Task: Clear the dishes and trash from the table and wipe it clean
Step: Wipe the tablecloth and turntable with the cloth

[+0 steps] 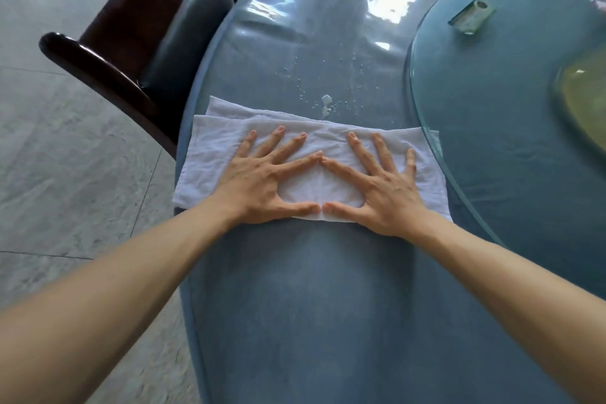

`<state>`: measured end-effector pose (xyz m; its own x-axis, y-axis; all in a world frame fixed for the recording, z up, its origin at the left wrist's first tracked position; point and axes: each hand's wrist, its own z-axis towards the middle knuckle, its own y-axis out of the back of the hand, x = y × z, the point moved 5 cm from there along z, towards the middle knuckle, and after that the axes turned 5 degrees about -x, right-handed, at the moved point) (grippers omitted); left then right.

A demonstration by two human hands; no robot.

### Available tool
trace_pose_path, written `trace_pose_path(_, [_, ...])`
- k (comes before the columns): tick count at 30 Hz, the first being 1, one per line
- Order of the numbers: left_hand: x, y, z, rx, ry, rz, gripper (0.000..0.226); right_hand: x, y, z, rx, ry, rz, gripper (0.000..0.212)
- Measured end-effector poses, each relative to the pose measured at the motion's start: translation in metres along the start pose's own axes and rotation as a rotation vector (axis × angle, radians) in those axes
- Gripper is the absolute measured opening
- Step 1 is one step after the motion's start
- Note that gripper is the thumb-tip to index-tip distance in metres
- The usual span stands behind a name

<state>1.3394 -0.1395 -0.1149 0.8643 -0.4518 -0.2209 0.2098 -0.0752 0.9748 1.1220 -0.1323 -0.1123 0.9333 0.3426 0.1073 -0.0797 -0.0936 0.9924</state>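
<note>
Left hand (259, 179) and right hand (383, 184) pressed flat on white cloth (203, 154), fingers spread apart, droplets (326, 105) at twelve o'clock on blue table (311, 305)

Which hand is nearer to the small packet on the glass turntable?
The right hand, pressing the white cloth below-left of the packet. The left hand presses the cloth farther left.
</note>
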Motion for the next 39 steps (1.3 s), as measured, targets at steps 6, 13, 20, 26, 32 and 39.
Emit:
trace_pose_path(6, [0.055,0.012,0.075,0.059,-0.077,0.012,0.091,-0.012,0.002,0.076,0.009,-0.066,0.004,0.079])
trace_pose_path(13, [0.12,0.022,0.174,0.087,-0.117,0.016,0.091,-0.035,0.013,0.181,0.014,-0.122,0.015,0.079])
trace_pose_path(20, [0.163,0.029,0.255,0.088,-0.178,-0.008,0.089,-0.061,0.019,0.257,0.026,-0.155,0.015,0.078])
trace_pose_path(26, [0.173,0.031,0.278,0.081,-0.229,-0.023,0.09,-0.067,0.022,0.274,0.017,-0.183,-0.003,0.079])
trace_pose_path(32, [0.177,0.031,0.285,0.101,-0.249,-0.049,0.102,-0.066,0.02,0.277,-0.003,-0.156,-0.049,0.09])
trace_pose_path(39, [0.188,0.032,0.32,0.109,-0.353,-0.074,0.106,-0.07,0.024,0.293,-0.027,-0.251,-0.049,0.088])
